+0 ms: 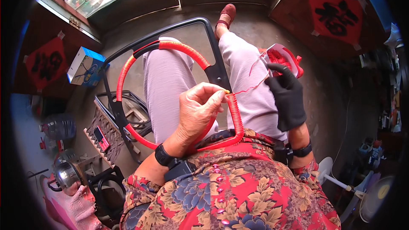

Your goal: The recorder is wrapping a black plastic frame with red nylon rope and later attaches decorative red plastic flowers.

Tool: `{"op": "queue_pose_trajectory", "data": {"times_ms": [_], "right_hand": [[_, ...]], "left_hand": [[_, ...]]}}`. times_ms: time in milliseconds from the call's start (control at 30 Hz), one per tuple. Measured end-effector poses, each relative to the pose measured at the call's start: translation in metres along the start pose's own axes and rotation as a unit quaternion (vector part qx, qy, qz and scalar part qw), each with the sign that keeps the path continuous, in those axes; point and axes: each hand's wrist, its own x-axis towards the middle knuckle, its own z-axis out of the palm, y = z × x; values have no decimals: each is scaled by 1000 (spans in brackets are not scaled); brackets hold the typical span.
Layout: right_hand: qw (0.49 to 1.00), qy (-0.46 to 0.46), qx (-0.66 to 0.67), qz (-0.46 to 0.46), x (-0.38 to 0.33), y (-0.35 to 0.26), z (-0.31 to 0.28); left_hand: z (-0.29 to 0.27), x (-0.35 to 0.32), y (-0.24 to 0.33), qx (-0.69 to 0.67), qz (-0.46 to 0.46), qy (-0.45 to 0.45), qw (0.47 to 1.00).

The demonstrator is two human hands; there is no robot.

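Observation:
A black metal frame (216, 42) with a rounded inner ring rests across my lap. Red cord is wound tightly over much of the ring, and bare black stretches show between the wound parts. My left hand (197, 108), bare, pinches thumb and forefinger at the upper end of the wrapped right-hand section (235, 117). A small yellowish bit shows at its fingertips. From there a loose red cord (246, 90) runs to my right hand (286, 96), which wears a black glove. Its fingers are bent closed around the cord, partly hidden by the glove.
Beside my right knee sits a pale-rimmed holder of red cord (282, 55). A blue and white box (86, 67) stands on the floor at left. Below it are a woven seat (102, 130) with a red phone-like device (101, 138), and a metal pot (68, 176). A fan (375, 198) stands at lower right.

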Motion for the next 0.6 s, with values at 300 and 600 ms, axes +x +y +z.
{"op": "queue_pose_trajectory", "data": {"times_ms": [300, 600], "right_hand": [[976, -195, 60, -78, -12, -22, 47], [965, -196, 151, 85, -10, -32, 40]], "left_hand": [[-6, -3, 0, 47, 25, -29, 998], [-8, -2, -2, 30, 28, -5, 999]]}}
